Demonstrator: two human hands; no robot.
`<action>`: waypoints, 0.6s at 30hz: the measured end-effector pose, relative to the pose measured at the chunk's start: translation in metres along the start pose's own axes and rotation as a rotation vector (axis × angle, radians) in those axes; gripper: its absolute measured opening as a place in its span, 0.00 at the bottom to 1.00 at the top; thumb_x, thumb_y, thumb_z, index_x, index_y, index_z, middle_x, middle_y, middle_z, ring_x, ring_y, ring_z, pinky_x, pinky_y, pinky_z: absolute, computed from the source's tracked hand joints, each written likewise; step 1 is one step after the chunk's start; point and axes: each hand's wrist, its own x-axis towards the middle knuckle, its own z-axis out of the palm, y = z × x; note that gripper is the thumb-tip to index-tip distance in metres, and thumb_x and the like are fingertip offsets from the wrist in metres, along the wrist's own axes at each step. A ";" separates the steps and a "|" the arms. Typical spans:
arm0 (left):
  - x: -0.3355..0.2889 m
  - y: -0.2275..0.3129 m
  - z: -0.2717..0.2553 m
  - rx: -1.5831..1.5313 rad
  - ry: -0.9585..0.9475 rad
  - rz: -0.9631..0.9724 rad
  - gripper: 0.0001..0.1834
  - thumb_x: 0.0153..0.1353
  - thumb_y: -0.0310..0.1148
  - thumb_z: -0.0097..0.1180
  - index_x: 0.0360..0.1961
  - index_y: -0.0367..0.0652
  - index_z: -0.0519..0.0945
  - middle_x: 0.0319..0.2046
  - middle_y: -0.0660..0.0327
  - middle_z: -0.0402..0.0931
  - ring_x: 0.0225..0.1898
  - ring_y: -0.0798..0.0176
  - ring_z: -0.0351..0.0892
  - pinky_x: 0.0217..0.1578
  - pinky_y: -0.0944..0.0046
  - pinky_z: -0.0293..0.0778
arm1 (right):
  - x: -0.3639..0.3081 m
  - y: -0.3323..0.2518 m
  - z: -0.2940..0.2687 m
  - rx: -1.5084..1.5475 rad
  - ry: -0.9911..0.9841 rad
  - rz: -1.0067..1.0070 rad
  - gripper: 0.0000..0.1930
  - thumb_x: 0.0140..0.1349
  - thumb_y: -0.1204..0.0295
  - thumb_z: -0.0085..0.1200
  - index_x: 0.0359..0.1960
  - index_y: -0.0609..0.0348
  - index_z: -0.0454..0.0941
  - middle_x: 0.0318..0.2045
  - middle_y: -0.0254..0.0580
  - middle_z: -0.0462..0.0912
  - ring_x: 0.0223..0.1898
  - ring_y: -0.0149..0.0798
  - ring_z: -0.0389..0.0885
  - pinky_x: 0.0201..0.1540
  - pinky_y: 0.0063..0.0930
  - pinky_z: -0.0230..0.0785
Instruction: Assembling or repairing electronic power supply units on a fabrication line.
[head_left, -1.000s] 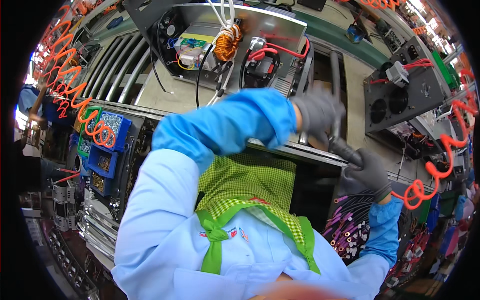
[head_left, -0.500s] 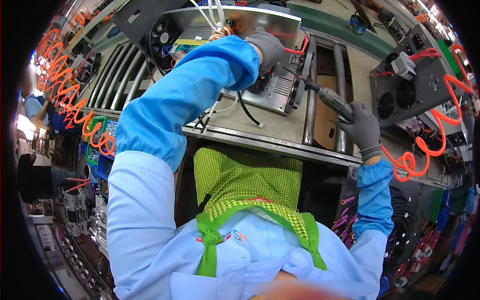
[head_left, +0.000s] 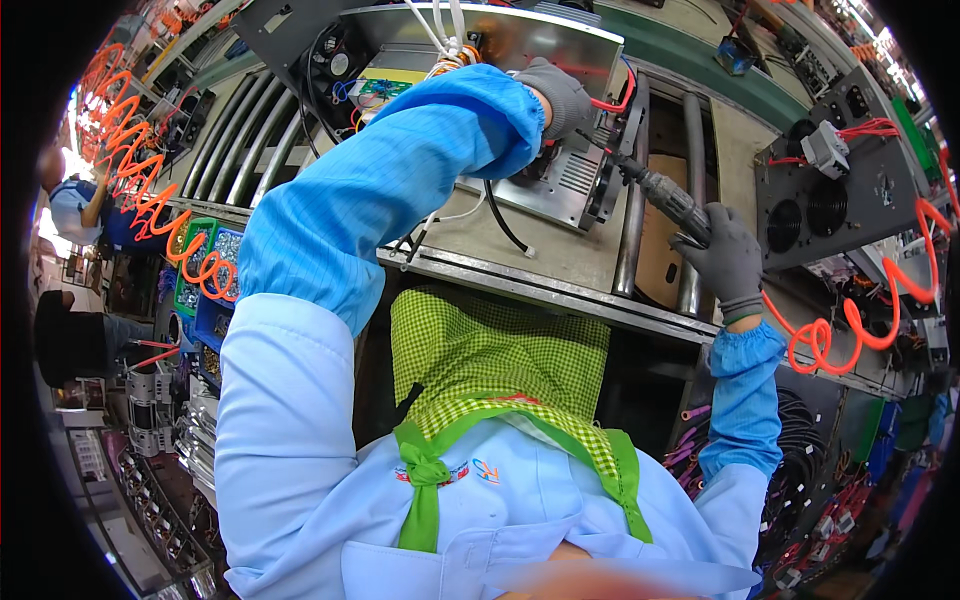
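My left hand point(head_left: 560, 97), in a grey glove, reaches across an open metal chassis point(head_left: 535, 197). Its fingers are curled at the chassis's right side, by a red cable point(head_left: 612, 104); whatever they grip is hidden. In my right hand point(head_left: 730, 262), also gloved, is a grey power screwdriver point(head_left: 675, 203). Its thin bit points up and left toward the chassis's right end, near my left hand; contact cannot be made out. Inside the chassis are a green circuit board point(head_left: 380, 88), a black fan point(head_left: 338, 62) and bundled white wires point(head_left: 452, 58).
Metal rollers point(head_left: 690, 150) flank the chassis. At the right stands a dark panel with fans point(head_left: 838, 170). Orange coiled hoses point(head_left: 905, 290) hang on both sides. Green and blue bins of small parts point(head_left: 205, 265) sit at the left. A loose black cable point(head_left: 505, 228) lies in front.
The view has shifted slightly, so the chassis and dark panel appear farther right. My left hand stays at the chassis's right side, and my right hand still holds the power screwdriver pointed there.
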 end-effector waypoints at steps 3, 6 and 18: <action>-0.003 0.002 0.000 -0.020 0.043 0.028 0.11 0.49 0.31 0.55 0.35 0.45 0.82 0.32 0.56 0.81 0.36 0.51 0.82 0.36 0.52 0.73 | 0.004 0.009 0.002 -0.006 0.019 -0.033 0.25 0.44 0.54 0.65 0.39 0.53 0.71 0.35 0.44 0.74 0.32 0.51 0.78 0.32 0.42 0.70; -0.006 0.004 -0.002 0.002 0.017 0.044 0.10 0.49 0.31 0.56 0.34 0.46 0.82 0.31 0.56 0.81 0.34 0.51 0.82 0.38 0.52 0.71 | 0.020 0.025 0.009 -0.038 0.085 -0.091 0.27 0.42 0.54 0.66 0.40 0.53 0.71 0.35 0.45 0.75 0.32 0.53 0.78 0.32 0.42 0.70; -0.005 0.003 0.005 -0.028 0.034 0.016 0.11 0.46 0.29 0.58 0.33 0.47 0.82 0.30 0.58 0.81 0.34 0.53 0.81 0.40 0.51 0.69 | 0.046 0.039 0.026 -0.061 0.046 -0.195 0.25 0.43 0.55 0.66 0.39 0.52 0.69 0.35 0.45 0.73 0.32 0.55 0.77 0.32 0.45 0.70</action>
